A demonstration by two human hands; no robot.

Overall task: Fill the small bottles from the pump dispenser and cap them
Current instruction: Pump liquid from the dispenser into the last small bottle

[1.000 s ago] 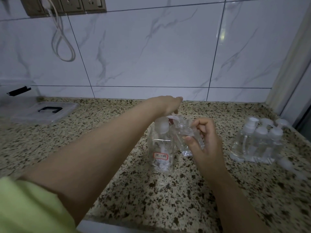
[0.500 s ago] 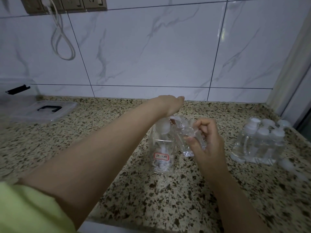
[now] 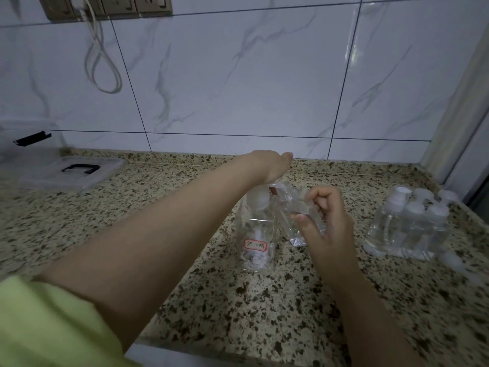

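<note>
On the counter [image 3: 238, 327], pump dispenser [image 3: 256, 234] (part full) beside small bottle [image 3: 296, 223].

A speckled granite countertop [image 3: 238, 313] is observed. On it are set a clear pump dispenser [image 3: 258, 234], clustered small capped bottles [image 3: 412, 226] and a transparent lid [image 3: 71, 172].

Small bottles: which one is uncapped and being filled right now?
The small bottle held tilted in the right hand, mouth at the pump dispenser spout. The capped bottles stand grouped on the counter at the right, untouched.
</note>
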